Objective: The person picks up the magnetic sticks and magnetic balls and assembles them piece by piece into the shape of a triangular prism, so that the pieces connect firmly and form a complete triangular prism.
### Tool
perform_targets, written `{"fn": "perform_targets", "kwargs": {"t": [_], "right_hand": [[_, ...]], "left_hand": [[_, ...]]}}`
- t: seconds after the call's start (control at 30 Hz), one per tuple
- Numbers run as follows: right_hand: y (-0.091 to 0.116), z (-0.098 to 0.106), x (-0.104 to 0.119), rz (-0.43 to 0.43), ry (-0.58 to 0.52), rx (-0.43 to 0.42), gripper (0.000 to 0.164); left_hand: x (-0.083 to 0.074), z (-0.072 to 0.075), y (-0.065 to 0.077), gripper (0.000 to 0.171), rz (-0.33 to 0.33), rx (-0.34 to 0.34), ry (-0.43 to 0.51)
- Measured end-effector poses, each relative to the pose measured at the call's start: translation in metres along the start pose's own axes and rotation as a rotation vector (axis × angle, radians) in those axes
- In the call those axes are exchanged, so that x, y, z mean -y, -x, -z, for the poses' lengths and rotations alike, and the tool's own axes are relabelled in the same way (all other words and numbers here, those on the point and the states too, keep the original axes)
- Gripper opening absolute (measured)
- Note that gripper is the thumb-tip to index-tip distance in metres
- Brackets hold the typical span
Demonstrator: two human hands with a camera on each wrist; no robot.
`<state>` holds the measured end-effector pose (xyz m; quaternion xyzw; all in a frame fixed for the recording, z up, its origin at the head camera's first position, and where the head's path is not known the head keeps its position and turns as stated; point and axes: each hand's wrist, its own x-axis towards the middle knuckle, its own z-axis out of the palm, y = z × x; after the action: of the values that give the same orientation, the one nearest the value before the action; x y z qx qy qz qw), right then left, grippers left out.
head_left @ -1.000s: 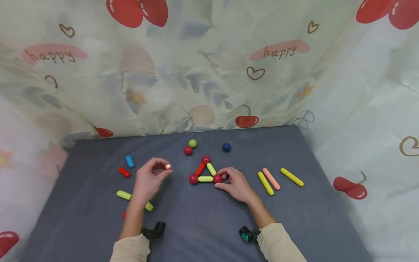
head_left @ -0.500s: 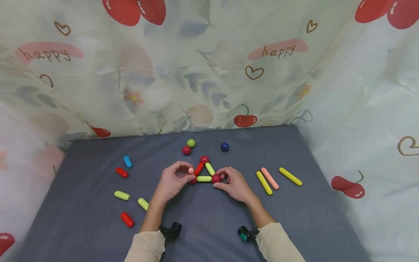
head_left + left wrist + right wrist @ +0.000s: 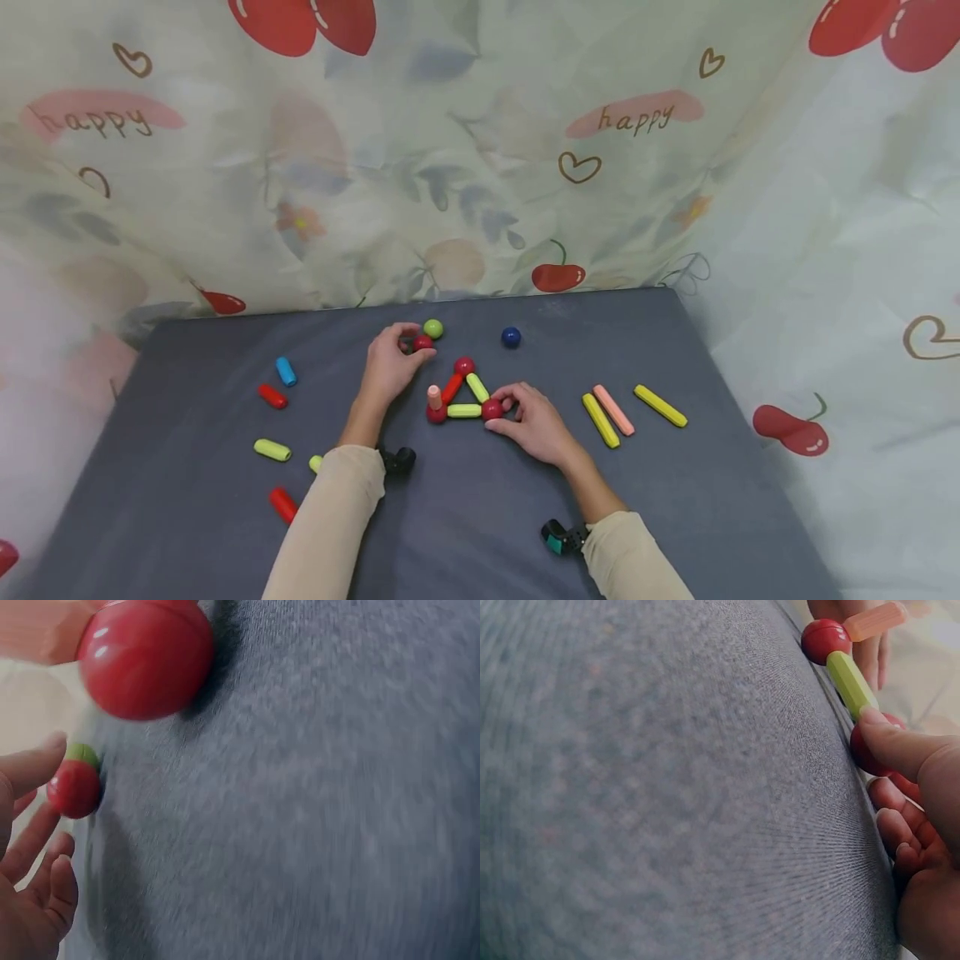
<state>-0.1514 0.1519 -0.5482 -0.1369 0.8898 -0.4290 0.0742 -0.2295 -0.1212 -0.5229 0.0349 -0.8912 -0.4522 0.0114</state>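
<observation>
My left hand (image 3: 386, 367) reaches to a loose red ball (image 3: 423, 342), thumb and fingers spread on either side of it. In the left wrist view the ball (image 3: 75, 791) shows just past the thumb tip. A triangle of three red balls joined by a red rod (image 3: 452, 388) and two yellow-green rods (image 3: 464, 411) lies mid-table. From its left corner ball (image 3: 437, 413) a short pink rod (image 3: 434, 396) stands upright. My right hand (image 3: 536, 425) pinches the right corner ball (image 3: 492, 409); in the right wrist view its thumb (image 3: 900, 742) presses over that ball.
A green ball (image 3: 433, 328) sits right behind the loose red one, a blue ball (image 3: 511, 337) farther right. Two long yellow rods (image 3: 660, 406) and a long pink rod (image 3: 613, 409) lie right. Short blue (image 3: 286, 371), red (image 3: 272, 396) and yellow-green rods (image 3: 272, 450) lie left.
My left hand has brought the short pink rod to the triangle's left corner ball, let it go standing there, and moved back to the loose red ball. The right hand stays at its corner.
</observation>
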Motion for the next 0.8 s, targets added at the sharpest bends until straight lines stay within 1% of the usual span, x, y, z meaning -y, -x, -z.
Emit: {"fn": "perform_targets", "kwargs": {"t": [0.1,0.23,0.3,0.4,0.5,0.6,0.7,0.8], "right_hand": [[0.000,-0.002,-0.001,-0.005,-0.001,0.000,0.037],[0.000,-0.002,0.000,-0.008,0.004,0.002,0.037],[0.000,-0.002,0.000,-0.012,0.005,0.004,0.037],[0.000,-0.003,0.001,-0.016,-0.001,0.003,0.037],[0.001,-0.003,0.001,-0.017,-0.008,-0.002,0.037],[0.001,-0.002,0.002,-0.013,-0.012,-0.004,0.037],[0.001,-0.002,0.002,-0.010,-0.006,-0.007,0.036],[0.000,-0.003,0.003,-0.005,0.001,-0.010,0.036]], "left_hand": [[0.001,-0.005,-0.003,0.048,0.004,-0.001,-0.017],[0.002,-0.005,-0.003,0.043,0.003,-0.016,-0.030],[0.003,-0.003,-0.002,0.039,0.000,-0.033,-0.029],[0.001,0.005,0.005,0.035,-0.027,-0.083,-0.015],[-0.008,0.016,0.017,0.034,-0.062,-0.122,0.026],[-0.020,0.029,0.035,0.035,-0.098,-0.130,0.076],[-0.029,0.037,0.056,0.037,-0.142,-0.096,0.117],[-0.033,0.040,0.074,0.035,-0.194,-0.051,0.155]]}}
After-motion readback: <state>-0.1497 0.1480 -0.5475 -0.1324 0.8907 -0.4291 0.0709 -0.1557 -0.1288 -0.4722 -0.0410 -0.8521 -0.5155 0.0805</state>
